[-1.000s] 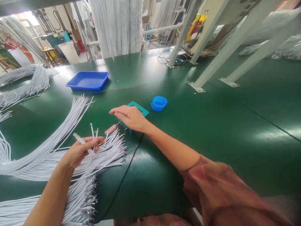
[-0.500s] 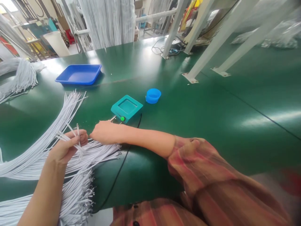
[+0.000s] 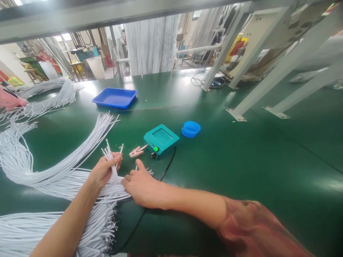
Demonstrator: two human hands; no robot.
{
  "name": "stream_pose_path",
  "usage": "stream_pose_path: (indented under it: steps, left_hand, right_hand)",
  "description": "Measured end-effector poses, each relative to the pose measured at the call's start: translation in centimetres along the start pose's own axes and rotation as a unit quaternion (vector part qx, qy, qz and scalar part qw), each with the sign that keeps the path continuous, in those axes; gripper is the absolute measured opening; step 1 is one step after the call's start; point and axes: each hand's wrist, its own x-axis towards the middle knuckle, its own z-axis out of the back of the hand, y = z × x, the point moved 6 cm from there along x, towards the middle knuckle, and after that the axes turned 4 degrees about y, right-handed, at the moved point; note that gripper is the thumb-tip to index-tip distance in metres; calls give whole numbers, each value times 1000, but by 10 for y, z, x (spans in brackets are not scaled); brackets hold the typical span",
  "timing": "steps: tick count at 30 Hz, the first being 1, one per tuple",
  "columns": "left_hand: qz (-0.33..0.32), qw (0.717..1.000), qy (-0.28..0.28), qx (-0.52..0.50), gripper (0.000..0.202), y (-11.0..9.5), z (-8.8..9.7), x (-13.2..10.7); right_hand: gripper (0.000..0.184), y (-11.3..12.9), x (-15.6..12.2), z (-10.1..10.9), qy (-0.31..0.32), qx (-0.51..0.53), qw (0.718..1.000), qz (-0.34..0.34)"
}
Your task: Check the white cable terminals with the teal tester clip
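Several thin white cables (image 3: 107, 154) are pinched in my left hand (image 3: 103, 170), their tips pointing up and away from me. My right hand (image 3: 144, 187) is closed over the end of a bundle of white cables (image 3: 69, 182). A single cable tip pokes out by its thumb; the fingertips are partly hidden. Just beyond my hands sits a flat teal device (image 3: 161, 137) with a green button (image 3: 156, 149). A pink clip-like piece (image 3: 136, 152) on a metal rod sticks out from its near left side, touched by neither hand.
A blue tray (image 3: 115, 99) lies at the back left, and a small blue bowl (image 3: 191, 129) right of the device. More cable bundles (image 3: 98, 228) cover the left side. White metal legs (image 3: 257, 82) stand on the green table at the right. A black cord (image 3: 169, 165) runs from the device.
My right hand has come back from the device's front to the bundle's end, uncovering the pink clip. My left hand still holds its cables. The view has tilted up and turned left.
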Motion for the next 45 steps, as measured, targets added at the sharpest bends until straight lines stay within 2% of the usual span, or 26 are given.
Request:
stream_pose_path:
  steps: [2, 3, 5, 6, 10, 11, 13, 15, 16, 18, 20, 21, 23, 28, 31, 34, 37, 39, 40, 41, 42, 45]
  left_hand:
    - [-10, 1000, 7, 25, 15, 1, -2, -1]
    - [-18, 999, 7, 39, 15, 1, -3, -2]
    - [-37, 997, 4, 67, 15, 0, -5, -5]
    - [-43, 996, 5, 80, 15, 0, -6, -6]
    - [-59, 991, -1, 120, 15, 0, -11, -11]
    - [-59, 990, -7, 125, 15, 1, -11, -11]
    - [-57, 990, -14, 128, 16, 3, -11, -12]
    - [-53, 991, -17, 120, 16, 4, -10, -11]
    - [-53, 992, -18, 112, 16, 4, -9, -11]
    - [-57, 993, -23, 97, 16, 4, -8, -11]
    - [-61, 994, -22, 92, 16, 4, -8, -12]
    - [-63, 993, -19, 95, 16, 4, -8, -12]
    - [-69, 992, -13, 103, 15, 3, -10, -13]
    - [-90, 989, -30, 111, 18, 4, -9, -12]
    - [-92, 990, -36, 98, 17, 5, -9, -11]
    - [-84, 994, -13, 73, 13, 3, -13, -12]
    - [-79, 995, 34, 52, 11, 0, -21, -14]
    - [-73, 995, 52, 38, 11, -1, -23, -15]
    - [-66, 996, 49, 28, 11, -1, -23, -15]
    - [-58, 997, 40, 18, 12, 0, -21, -14]
    - [-49, 998, 30, 10, 12, 1, -19, -14]
    - [-33, 999, 18, 1, 12, 4, -16, -13]
  right_hand:
    - [17, -14, -6, 14, -53, 62, 995, -52]
    - [19, -24, -9, 24, -110, 95, 986, -87]
    - [21, -45, -13, 39, -221, 172, 949, -142]
    - [21, -53, -13, 42, -257, 212, 930, -156]
    - [10, -75, 1, 39, -310, 342, 870, -174]
    - [11, -82, 3, 40, -330, 367, 850, -186]
    - [17, -100, 0, 44, -391, 417, 792, -217]
    - [24, -113, -3, 48, -415, 479, 744, -213]
    - [27, -114, -1, 49, -397, 510, 740, -188]
    - [29, -109, 4, 45, -312, 554, 757, -150]
    - [30, -99, 8, 33, -227, 575, 772, -146]
    - [29, -94, 9, 27, -205, 583, 771, -153]
    - [28, -89, 10, 17, -209, 598, 754, -173]
    - [21, -88, 11, 12, -284, 596, 732, -170]
    - [18, -87, 14, 8, -278, 659, 683, -145]
    - [19, -80, 19, 1, -226, 754, 606, -112]
    - [19, -71, 23, -7, -165, 831, 522, -98]
    - [19, -69, 24, -10, -134, 854, 492, -103]
    - [21, -70, 24, -10, -128, 852, 497, -107]
    - [26, -72, 22, -7, -131, 838, 519, -108]
    - [34, -76, 20, -3, -144, 810, 558, -107]
    - [63, -83, 11, 22, -207, 655, 723, -74]
